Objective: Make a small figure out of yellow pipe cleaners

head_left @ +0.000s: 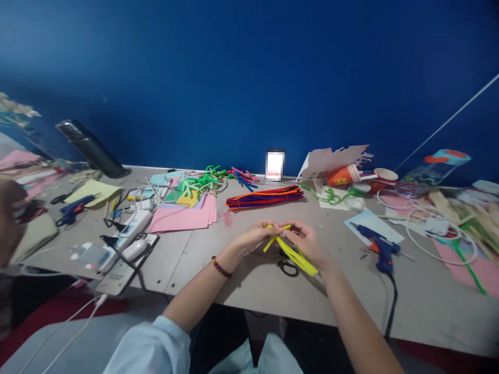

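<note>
Yellow pipe cleaners (299, 256) are held in a bundle between my two hands, above the near middle of the table. My left hand (259, 234) pinches them at their upper end, where short pieces stick out on the left. Close beside it, my right hand (307, 240) has its fingers closed on the same bundle, whose long ends hang down toward me. Under my hands lies a pair of scissors (288, 268) with black handles; its blades are mostly hidden. Beyond my hands rests a bundle of red, orange and purple pipe cleaners (265, 198).
A blue glue gun (380, 246) lies at right on light blue paper, its cord running off the front edge. Pink paper (183, 221), a power strip (128, 236) and a phone (127, 267) are at left. Paper cups (343, 175) lie at back right. Another person's arm (10, 223) shows far left.
</note>
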A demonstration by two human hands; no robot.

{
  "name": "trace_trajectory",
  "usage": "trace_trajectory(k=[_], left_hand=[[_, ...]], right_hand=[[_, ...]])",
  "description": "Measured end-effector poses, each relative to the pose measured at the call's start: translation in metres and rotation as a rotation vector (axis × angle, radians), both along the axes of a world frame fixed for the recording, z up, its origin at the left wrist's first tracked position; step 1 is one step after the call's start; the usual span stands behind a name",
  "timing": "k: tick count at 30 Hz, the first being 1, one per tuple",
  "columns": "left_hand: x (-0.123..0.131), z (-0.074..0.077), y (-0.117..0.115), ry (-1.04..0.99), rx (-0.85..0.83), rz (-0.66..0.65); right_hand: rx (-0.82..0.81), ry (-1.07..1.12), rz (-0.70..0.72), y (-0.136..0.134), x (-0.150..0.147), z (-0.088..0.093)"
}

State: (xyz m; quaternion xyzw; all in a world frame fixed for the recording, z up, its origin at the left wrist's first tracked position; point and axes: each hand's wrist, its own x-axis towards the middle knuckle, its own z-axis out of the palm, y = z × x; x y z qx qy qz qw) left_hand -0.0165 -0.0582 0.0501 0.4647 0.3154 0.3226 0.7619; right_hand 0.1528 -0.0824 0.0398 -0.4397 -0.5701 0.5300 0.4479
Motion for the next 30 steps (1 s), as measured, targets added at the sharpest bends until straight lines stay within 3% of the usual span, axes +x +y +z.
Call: trace_trajectory(k=[4, 8, 12, 18, 22, 30], left_hand=[[-0.001, -0.001, 0.002, -0.093, -0.114, -0.010], [0.000, -0.004, 0.006, -0.155, -0.166, 0.075], [0.002, -0.008, 0.008, -0.107, -0.103, 0.110], [0.006, -0.013, 0.008, -0.033, 0.135, 0.298], [0.010, -0.012, 0.007, 0.043, 0.329, 0.391], [0.005, -0.008, 0.001, 0.198, 0.622, 0.332]], right_hand=[[-0.017, 0.003, -0.082, 0.004, 0.000, -0.006], [0.145, -0.077, -0.168, 0.010, 0.003, -0.012], [0.299, -0.181, -0.187, 0.011, 0.005, -0.011], [0.470, -0.407, -0.261, 0.007, 0.002, -0.008], [0.443, -0.432, -0.286, 0.007, 0.000, -0.011], [0.133, -0.186, -0.251, 0.009, 0.002, -0.016]])
